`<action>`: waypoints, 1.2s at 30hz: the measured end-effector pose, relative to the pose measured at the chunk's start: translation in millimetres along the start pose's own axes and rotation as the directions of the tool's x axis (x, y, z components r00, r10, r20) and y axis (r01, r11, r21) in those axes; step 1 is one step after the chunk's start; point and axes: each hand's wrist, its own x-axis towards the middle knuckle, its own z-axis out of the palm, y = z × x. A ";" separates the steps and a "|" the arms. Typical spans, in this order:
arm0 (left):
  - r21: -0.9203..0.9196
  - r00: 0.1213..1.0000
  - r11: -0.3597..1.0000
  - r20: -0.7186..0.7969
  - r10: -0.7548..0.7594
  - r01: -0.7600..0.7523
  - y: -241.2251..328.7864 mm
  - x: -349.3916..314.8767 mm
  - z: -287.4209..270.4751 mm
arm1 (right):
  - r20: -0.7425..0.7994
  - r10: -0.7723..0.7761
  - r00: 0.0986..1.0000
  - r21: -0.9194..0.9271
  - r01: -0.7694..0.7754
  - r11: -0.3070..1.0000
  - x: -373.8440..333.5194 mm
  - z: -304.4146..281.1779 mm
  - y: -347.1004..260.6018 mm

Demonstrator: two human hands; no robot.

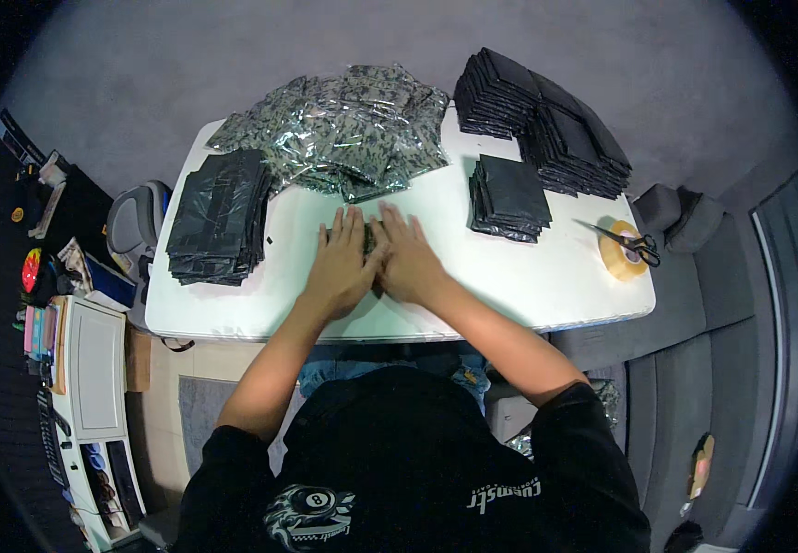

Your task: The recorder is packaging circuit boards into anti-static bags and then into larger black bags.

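My left hand (pixel 340 267) and my right hand (pixel 408 260) lie side by side near the front middle of the white table (pixel 316 217), fingers stretched out and pointing away from me. Both palms face down, thumbs close together. Under and between them shows a small dark, patterned piece (pixel 369 241); most of it is covered, so its kind cannot be made out. Just beyond my fingertips lies a heap of camouflage-patterned pieces in shiny clear plastic (pixel 348 129). To the left is a stack of flat black plastic packages (pixel 219 217), and to the right a smaller black stack (pixel 508 198).
Taller stacks of black packages (pixel 546 120) fill the far right corner. Black-handled scissors (pixel 640 247) rest on a roll of tape (pixel 622 263) near the right edge. A grey sofa (pixel 685 369) stands right, a grey chair (pixel 136 221) and white cabinet (pixel 94 378) left.
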 end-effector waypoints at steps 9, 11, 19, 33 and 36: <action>-0.035 0.999 0.999 -0.049 0.019 -0.021 -5.6 -11.3 16.6 | -0.020 -0.061 0.998 0.045 0.062 0.997 -4.4 15.0 2.3; -0.022 0.999 1.000 -0.040 0.003 -0.004 -6.2 -14.5 13.0 | 0.049 -0.109 0.993 0.051 0.106 0.993 -11.4 4.5 6.7; -0.239 0.996 0.969 -0.049 -0.081 0.067 -18.7 -12.9 -17.6 | 0.001 -0.118 0.993 0.075 0.117 0.990 -21.3 -1.7 8.2; -0.214 0.966 0.971 -0.207 -0.155 0.110 -22.2 -37.4 -1.4 | -0.096 -0.255 0.962 0.107 0.265 0.958 26.7 9.1 -8.1; -0.028 0.988 0.990 -0.071 -0.138 0.137 -22.3 -35.6 2.3 | -0.077 -0.231 0.970 0.019 0.233 0.972 27.8 29.8 -14.4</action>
